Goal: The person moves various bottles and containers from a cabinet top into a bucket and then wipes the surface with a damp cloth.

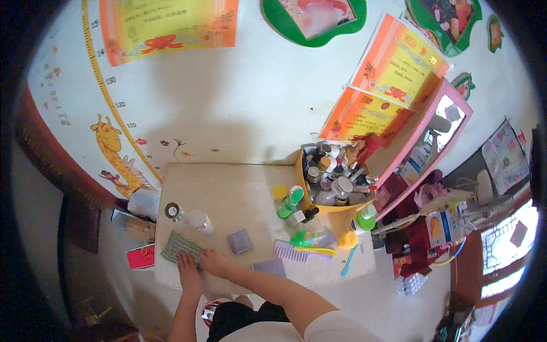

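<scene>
A green checked cloth (180, 247) lies flat near the left front corner of the pale tabletop (230, 184). My left hand (189, 273) rests on its front edge, fingers stretched forward over the fabric. At the cloth's right edge, my right hand (216, 263) has its fingers curled onto it; the fingertips are partly hidden. Just behind the cloth stand a clear bottle with a dark-rimmed top (173, 211) and a translucent bottle (200, 221). A small purple-grey square packet (240, 241) lies right of my hands. Another flat purple piece (270, 267) is partly covered by my right forearm.
A yellow box (329, 208) packed with cosmetic bottles stands back right, beside a pink-framed mirror (444, 124). Before it are a green spray bottle (290, 204), a purple comb (295, 252), a blue-green stick (349, 261) and a green pump bottle (366, 218). A wall (256, 98) closes the back.
</scene>
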Tool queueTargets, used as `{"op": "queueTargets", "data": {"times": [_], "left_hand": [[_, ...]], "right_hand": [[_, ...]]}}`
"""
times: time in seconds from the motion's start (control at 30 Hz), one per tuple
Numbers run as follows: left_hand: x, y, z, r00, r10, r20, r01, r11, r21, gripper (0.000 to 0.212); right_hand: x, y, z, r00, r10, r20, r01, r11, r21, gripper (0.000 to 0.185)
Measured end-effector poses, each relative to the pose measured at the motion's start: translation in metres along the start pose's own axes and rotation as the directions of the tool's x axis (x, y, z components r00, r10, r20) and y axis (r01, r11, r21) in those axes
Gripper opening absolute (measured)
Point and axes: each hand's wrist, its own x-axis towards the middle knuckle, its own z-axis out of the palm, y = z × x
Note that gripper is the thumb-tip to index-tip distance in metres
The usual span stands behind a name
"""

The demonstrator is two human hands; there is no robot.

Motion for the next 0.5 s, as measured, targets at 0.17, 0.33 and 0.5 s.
{"op": "queueTargets", "data": {"times": [0.17,0.33,0.5], "left_hand": [[0.002,-0.01,0.01,0.999,-0.013,0.05,0.008,0.995,0.104,0.069],[0.01,0.024,-0.027,0.975,-0.011,0.221,-0.019,0.991,0.131,0.068],[0.004,-0.015,0.014,0.996,0.055,0.066,-0.064,0.987,0.148,0.061]], "right_hand": [[-0.007,-0.009,-0.04,0.996,-0.076,0.041,0.08,0.991,-0.103,0.021],[-0.038,-0.027,-0.096,0.99,-0.047,0.13,0.048,0.999,-0.003,0.021],[-0.113,-0.02,-0.157,0.934,0.028,-0.357,0.2,0.784,0.587,0.014]]}}
